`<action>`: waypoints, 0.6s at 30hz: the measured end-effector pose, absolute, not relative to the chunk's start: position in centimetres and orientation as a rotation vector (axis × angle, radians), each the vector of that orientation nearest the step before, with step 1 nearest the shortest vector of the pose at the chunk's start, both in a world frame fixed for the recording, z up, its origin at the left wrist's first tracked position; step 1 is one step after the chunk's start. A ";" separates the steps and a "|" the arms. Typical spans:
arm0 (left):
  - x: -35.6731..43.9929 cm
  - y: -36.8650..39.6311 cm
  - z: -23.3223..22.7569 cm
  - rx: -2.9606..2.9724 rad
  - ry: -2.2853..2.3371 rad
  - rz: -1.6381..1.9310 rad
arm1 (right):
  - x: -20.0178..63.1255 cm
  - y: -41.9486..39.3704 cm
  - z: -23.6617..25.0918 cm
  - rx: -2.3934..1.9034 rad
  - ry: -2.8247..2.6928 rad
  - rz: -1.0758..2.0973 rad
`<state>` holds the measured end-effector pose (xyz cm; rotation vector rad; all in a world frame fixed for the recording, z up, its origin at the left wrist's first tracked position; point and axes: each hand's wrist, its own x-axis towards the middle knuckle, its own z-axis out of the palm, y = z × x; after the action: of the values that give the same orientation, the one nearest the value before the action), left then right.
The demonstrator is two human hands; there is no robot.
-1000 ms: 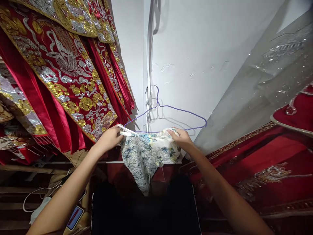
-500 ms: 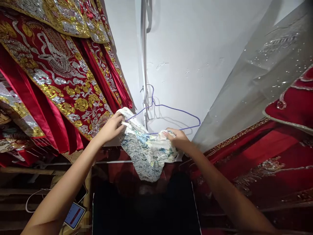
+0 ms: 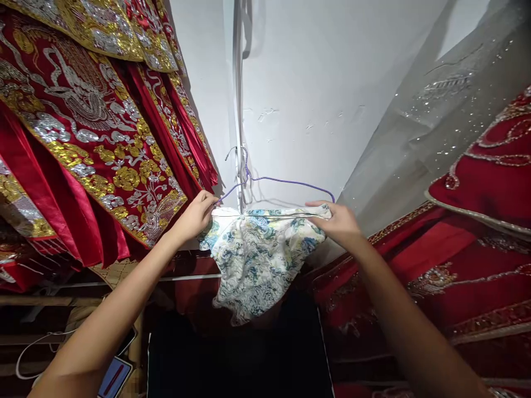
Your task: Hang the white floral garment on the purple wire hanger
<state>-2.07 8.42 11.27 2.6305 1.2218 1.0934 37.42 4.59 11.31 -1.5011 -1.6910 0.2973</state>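
Presently, a white cloth with blue and yellow floral print (image 3: 259, 257) is held stretched along the bottom bar of a thin purple wire hanger (image 3: 282, 181), which hangs from a hook on the white wall (image 3: 315, 83). The cloth's left top corner is pinched by the closed fingers of the left hand (image 3: 194, 216), and its right top corner is clamped by the right hand (image 3: 338, 221). Red garments with gold and silver embroidery (image 3: 91, 121) are seen hanging at the left, just beside the left hand.
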 end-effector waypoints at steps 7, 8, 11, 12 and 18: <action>-2.1 8.3 11.3 2.505 1.321 0.989 | 36.4 2.0 12.2 -1.373 -1.612 0.235; -2.1 8.2 11.4 2.490 1.299 0.963 | 36.3 1.8 12.1 -1.340 -1.593 0.229; -1.9 7.9 11.6 2.482 1.299 0.975 | 36.6 1.9 12.2 -1.378 -1.623 0.190; -2.1 7.9 11.6 2.477 1.322 0.992 | 36.9 1.9 12.4 -1.425 -1.652 0.193; -4.9 8.1 10.5 2.169 1.736 1.231 | 39.8 1.7 15.7 -1.462 -1.797 0.657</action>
<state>-4.88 8.06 10.45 2.1688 1.7359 1.2312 39.85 1.74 15.73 -1.4616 -1.7971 0.6571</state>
